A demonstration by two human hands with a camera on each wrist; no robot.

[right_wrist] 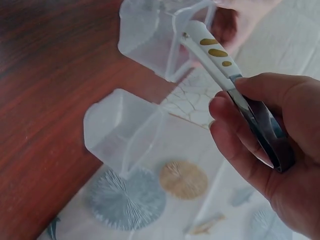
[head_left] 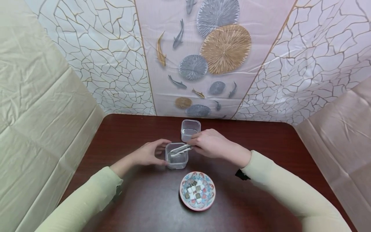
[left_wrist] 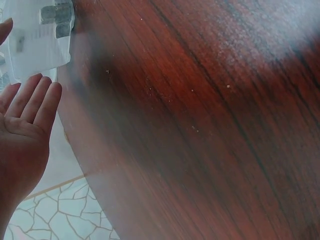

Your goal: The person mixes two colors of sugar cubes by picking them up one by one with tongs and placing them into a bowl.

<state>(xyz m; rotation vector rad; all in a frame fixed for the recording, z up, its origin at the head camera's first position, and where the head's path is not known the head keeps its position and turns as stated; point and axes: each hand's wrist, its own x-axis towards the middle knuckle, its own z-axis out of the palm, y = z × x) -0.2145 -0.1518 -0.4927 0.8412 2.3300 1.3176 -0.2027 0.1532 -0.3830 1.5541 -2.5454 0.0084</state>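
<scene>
My right hand (head_left: 210, 143) grips small tongs (right_wrist: 260, 130) by their metal handle; their white tips carry brown spots. In the head view the tips reach over the opening of a clear square plastic container (head_left: 177, 166). My left hand (head_left: 147, 153) curves around this container's left side, thumb at the near corner. The left wrist view shows its fingers (left_wrist: 42, 102) straight, tips right by the container wall. Grey-looking cubes (left_wrist: 62, 29) show through the plastic there. Nearer to me, a patterned plate (head_left: 211, 199) bears several white and brown cubes (head_left: 195, 190).
A second clear square container (head_left: 191, 123) stands just behind the first, close to my right knuckles. Dark wood tabletop (head_left: 139, 199) spreads around these things. A patterned curtain (head_left: 185, 64) hangs along the far edge, with pale cloth at both sides.
</scene>
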